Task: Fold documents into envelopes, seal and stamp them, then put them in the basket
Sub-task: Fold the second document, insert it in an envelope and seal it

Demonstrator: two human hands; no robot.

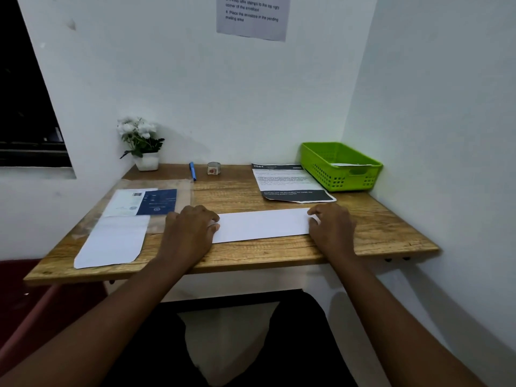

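A folded white document (262, 224) lies flat across the middle of the wooden desk (391, 233). My left hand (190, 227) presses on its left end, fingers curled down. My right hand (331, 224) presses on its right end. A white envelope (111, 243) lies at the front left, partly inside a clear plastic sleeve (167, 188). A printed document (290, 182) sits at the back right. The green basket (339, 167) stands in the back right corner with a white envelope inside. A small roll of stamps (214, 168) and a blue pen (192, 170) rest by the wall.
A potted white flower (141, 142) stands in the back left corner. An instruction sheet (252, 15) hangs on the wall above. Walls close the desk at the back and right. A dark window (25, 107) is on the left.
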